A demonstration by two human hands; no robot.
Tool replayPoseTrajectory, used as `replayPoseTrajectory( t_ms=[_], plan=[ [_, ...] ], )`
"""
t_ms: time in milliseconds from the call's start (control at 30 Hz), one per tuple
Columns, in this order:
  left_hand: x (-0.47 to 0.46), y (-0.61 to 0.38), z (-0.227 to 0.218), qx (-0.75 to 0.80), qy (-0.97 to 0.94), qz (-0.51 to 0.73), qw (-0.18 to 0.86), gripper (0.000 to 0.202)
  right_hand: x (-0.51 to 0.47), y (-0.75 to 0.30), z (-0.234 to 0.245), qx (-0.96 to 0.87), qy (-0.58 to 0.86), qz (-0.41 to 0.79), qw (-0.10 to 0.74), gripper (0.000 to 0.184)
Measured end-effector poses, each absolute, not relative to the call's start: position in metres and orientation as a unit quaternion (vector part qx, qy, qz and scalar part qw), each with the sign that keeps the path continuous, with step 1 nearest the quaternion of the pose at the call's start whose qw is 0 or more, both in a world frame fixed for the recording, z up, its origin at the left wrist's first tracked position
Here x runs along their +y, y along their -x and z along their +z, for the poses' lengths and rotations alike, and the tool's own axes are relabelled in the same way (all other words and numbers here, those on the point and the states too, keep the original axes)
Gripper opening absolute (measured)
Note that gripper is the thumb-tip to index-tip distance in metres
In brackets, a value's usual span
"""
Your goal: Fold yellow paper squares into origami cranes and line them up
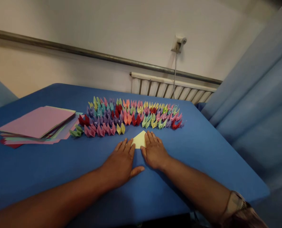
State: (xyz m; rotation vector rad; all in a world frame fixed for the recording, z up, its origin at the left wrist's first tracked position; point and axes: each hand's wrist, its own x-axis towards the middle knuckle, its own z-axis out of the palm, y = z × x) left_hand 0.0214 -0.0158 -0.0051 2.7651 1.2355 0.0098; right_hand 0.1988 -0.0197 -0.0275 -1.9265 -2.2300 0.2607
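Observation:
A pale yellow folded paper (139, 139) lies on the blue table (202, 148) between my hands. My left hand (121, 163) lies flat with fingers stretched out, its fingertips at the paper's left edge. My right hand (154, 151) also lies flat, fingers pressing on the paper's right side and covering part of it. Just beyond the paper stand several rows of small folded paper pieces (133, 114) in many colours.
A stack of flat coloured paper sheets (38, 125), pink on top, lies at the left of the table. A radiator (171, 88) and a metal rail (84, 52) run along the wall behind. Blue fabric (257, 101) hangs at the right.

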Motion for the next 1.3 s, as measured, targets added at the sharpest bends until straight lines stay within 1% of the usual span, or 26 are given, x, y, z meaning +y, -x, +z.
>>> replayPoseTrajectory(
  t_ms=[100,167,267,333,467,633,933,1033,1167,1300],
  plan=[
    [-0.012,-0.034,-0.003,0.377,-0.921,0.080,0.060,0.091,-0.016,-0.198,-0.029,-0.755,0.645,0.096,0.072,0.065],
    [-0.009,-0.044,-0.006,0.325,-0.935,0.106,0.091,0.091,-0.014,-0.197,-0.029,-0.768,0.630,0.107,0.053,0.065],
    [-0.005,-0.052,-0.012,0.289,-0.942,0.096,0.145,0.092,-0.012,-0.198,-0.028,-0.779,0.615,0.117,0.037,0.070],
    [-0.003,-0.051,-0.015,0.295,-0.939,0.088,0.155,0.094,-0.013,-0.198,-0.027,-0.779,0.614,0.117,0.037,0.070],
    [-0.002,-0.041,-0.015,0.318,-0.937,0.063,0.134,0.097,-0.016,-0.197,-0.022,-0.777,0.618,0.105,0.057,0.062],
    [-0.002,-0.029,-0.011,0.366,-0.925,-0.010,0.098,0.099,-0.017,-0.198,-0.021,-0.773,0.622,0.094,0.081,0.064],
    [-0.011,-0.010,-0.003,0.425,-0.902,-0.031,0.065,0.103,-0.018,-0.204,-0.021,-0.756,0.645,0.082,0.068,0.067],
    [-0.012,-0.014,-0.005,0.392,-0.918,-0.005,0.061,0.099,-0.018,-0.203,-0.022,-0.755,0.648,0.077,0.068,0.066],
    [-0.012,-0.020,-0.008,0.306,-0.947,-0.007,0.098,0.090,-0.017,-0.202,-0.025,-0.756,0.647,0.072,0.068,0.065],
    [-0.014,-0.018,-0.001,0.315,-0.942,-0.034,0.112,0.087,-0.016,-0.202,-0.027,-0.748,0.655,0.072,0.074,0.063]
  ],
)
